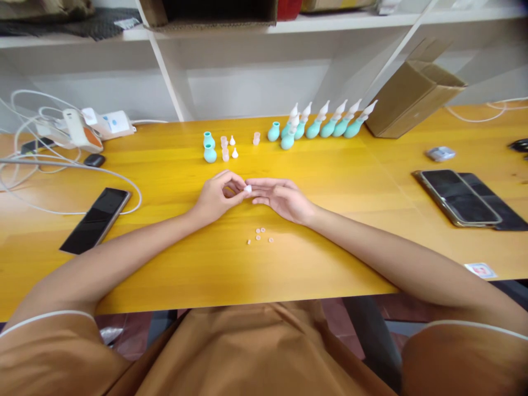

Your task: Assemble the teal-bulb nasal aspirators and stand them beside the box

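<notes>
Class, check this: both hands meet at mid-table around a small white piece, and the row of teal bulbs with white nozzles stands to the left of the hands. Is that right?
Not quite. In the head view the teal bulbs with white nozzles stand beyond and to the right of the hands, by the cardboard box. The left hand and right hand do meet around the small white piece.

teal bulbs (330,128), yellow table (165,181), seemingly white tip (248,188)

Three phones (97,219), one cardboard box (412,99), five small rings (259,235) near the hands.

Bulbs (317,127) stand behind the hands; 2 phones (460,196) lie right.
</notes>
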### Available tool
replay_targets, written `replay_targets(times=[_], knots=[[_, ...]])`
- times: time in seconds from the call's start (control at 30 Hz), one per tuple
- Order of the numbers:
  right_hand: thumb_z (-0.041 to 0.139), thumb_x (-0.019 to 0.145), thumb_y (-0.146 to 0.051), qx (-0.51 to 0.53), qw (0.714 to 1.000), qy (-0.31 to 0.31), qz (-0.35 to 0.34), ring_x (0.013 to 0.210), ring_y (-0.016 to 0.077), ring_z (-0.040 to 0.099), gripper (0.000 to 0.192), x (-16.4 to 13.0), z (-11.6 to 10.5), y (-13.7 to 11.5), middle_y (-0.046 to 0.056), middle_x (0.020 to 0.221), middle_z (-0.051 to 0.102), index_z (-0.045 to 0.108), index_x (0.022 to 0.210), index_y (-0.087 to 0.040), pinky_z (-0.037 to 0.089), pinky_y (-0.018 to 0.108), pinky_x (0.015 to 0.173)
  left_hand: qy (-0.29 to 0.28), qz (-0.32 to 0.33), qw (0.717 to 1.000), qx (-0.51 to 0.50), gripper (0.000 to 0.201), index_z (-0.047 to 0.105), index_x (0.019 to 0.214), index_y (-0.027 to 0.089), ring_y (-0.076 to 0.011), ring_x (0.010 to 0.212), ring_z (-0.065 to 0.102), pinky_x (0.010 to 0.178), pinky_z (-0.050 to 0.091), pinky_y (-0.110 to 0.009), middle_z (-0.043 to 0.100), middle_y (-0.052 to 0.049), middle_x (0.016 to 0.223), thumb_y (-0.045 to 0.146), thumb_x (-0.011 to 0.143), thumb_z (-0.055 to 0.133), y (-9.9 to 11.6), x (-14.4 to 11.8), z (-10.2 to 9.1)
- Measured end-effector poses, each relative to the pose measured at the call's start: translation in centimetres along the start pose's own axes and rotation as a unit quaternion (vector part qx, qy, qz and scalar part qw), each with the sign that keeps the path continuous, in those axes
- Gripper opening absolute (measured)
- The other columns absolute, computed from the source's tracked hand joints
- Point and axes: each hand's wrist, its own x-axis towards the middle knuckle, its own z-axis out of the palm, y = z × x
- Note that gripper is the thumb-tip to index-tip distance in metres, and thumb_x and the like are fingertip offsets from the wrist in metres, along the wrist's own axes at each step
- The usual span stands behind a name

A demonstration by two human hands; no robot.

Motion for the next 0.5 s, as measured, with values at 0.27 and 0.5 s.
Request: replay_targets(times=[0.27,0.5], knots=[[0.067,0.084,-0.020,-0.339,0.929,0.029,-0.147,0.131,0.0309,0.071,0.056,0.00,-0.18,0.15,0.008,0.143,0.078,0.080,0.137,-0.028,0.059,0.052,0.112,-0.004,0.016,0.999,0.043,0.014,0.070,0.105,0.021,-0.0162,0.094,0.074,0.079,0.063,-0.027,0.077,-0.005,0.107,0.017,0.092,0.068,-0.09,0.11,-0.31],[0.059,0.087,-0.011,-0.507,0.834,-0.023,-0.215,0.135,0.0331,0.068,0.068,-0.25,0.02,-0.19,0.010,0.149,0.074,0.072,0.151,-0.030,0.051,0.059,0.123,-0.001,0.001,0.998,0.067,0.021,0.070,0.104,0.020,-0.0165,0.094,0.073,0.080,0.061,-0.028,0.076,-0.004,0.106,0.008,0.089,0.064,-0.41,0.25,-0.33]])
